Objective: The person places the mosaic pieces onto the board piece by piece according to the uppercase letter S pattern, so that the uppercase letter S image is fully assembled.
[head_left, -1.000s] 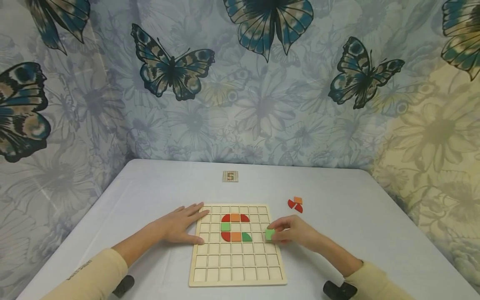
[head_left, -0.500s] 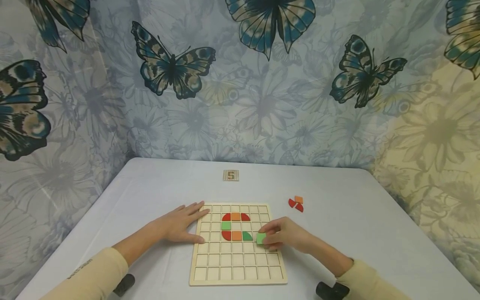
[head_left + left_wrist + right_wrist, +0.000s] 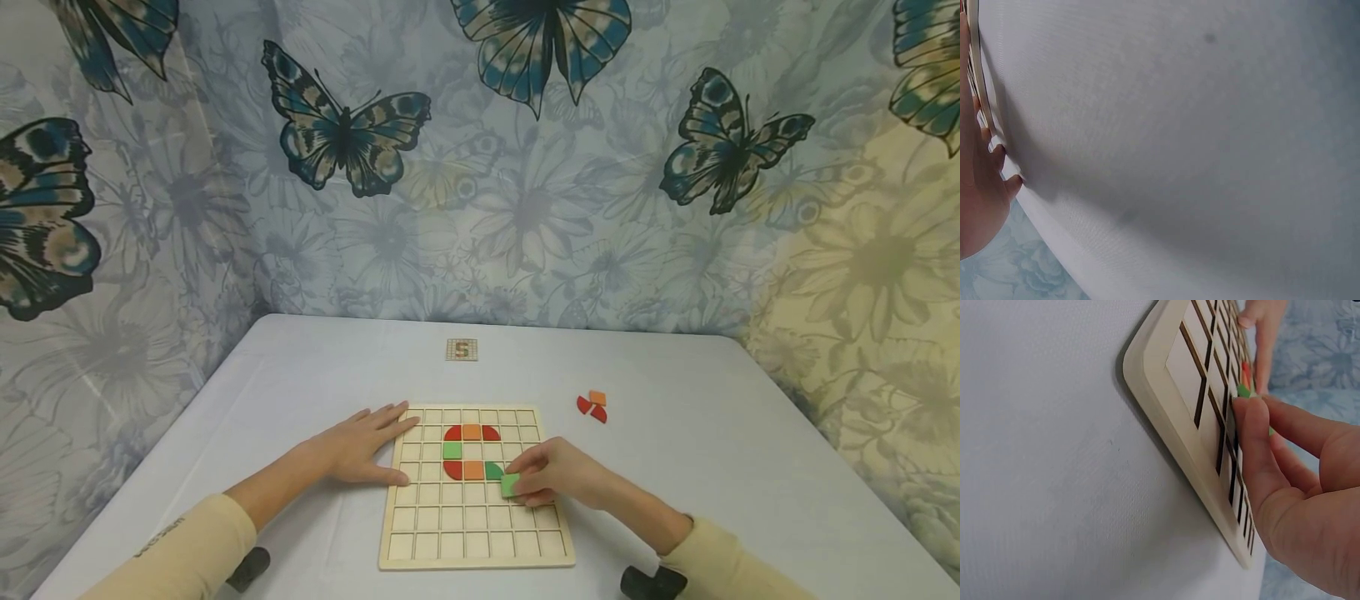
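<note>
A wooden grid board (image 3: 420,546) lies on the white table. Red, orange and green tiles sit in its upper cells, among them a light green square (image 3: 452,451), an orange square (image 3: 473,471) and a dark green quarter-circle (image 3: 493,471). My right hand (image 3: 558,475) pinches a light green square tile (image 3: 509,485) between thumb and fingers, just over the board, close to the dark green quarter-circle's lower right. Fingers mostly hide that tile in the right wrist view. My left hand (image 3: 367,448) rests with spread, straight fingers on the board's left edge.
To the right beyond the board lie an orange square (image 3: 597,398) and two red quarter-circles (image 3: 598,413). A small pattern card (image 3: 462,350) with an S-like figure lies at the back of the table. Butterfly-printed cloth (image 3: 480,208) hangs behind.
My right hand has carried the light green tile leftward and slightly nearer, from the board's right edge to beside the dark green quarter-circle. My left hand has stayed in place.
</note>
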Motion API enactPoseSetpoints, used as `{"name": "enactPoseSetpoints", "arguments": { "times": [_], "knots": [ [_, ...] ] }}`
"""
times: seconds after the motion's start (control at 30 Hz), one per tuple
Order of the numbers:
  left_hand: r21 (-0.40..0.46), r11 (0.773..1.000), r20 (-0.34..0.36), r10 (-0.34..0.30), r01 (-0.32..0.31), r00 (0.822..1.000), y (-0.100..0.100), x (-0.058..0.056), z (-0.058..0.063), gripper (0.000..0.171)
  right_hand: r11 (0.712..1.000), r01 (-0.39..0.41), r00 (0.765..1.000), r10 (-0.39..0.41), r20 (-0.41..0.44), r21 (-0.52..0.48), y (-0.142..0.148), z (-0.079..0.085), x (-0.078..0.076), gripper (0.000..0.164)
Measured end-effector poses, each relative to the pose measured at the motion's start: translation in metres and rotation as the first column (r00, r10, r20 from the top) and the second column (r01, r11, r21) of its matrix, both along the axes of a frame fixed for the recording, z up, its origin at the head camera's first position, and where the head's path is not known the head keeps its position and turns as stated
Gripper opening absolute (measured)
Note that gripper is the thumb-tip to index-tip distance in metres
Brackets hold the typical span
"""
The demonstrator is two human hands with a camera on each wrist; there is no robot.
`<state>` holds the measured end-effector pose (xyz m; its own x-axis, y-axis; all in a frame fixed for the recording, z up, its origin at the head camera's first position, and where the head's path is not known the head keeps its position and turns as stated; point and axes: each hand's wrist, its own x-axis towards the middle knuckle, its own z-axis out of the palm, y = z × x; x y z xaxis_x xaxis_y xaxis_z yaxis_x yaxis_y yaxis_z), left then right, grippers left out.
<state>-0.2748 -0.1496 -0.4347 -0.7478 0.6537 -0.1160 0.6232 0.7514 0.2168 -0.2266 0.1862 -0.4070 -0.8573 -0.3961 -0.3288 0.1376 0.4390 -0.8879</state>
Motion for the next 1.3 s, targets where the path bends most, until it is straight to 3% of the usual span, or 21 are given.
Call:
{"name": "enactPoseSetpoints", "arguments": {
  "times": [0.3,0.5,1.3],
  "knots": [
    [0.011,1.000,0.000,-0.007,0.007,1.000,0.001,0.001,0.002,0.096,0.999,0.044,0.999,-0.043,0.027,-0.011,-0.010,-0.002,0.004,0.021],
    [0.023,1.000,0.002,-0.005,0.005,1.000,0.001,0.002,0.004,0.096,0.997,0.070,0.998,-0.070,0.005,0.037,-0.015,-0.001,0.005,0.022],
    [0.034,0.999,0.006,-0.006,0.005,1.000,0.000,0.003,0.005,0.094,0.993,0.050,0.996,-0.042,-0.075,0.110,-0.024,0.005,0.011,0.014]
  ]
}}
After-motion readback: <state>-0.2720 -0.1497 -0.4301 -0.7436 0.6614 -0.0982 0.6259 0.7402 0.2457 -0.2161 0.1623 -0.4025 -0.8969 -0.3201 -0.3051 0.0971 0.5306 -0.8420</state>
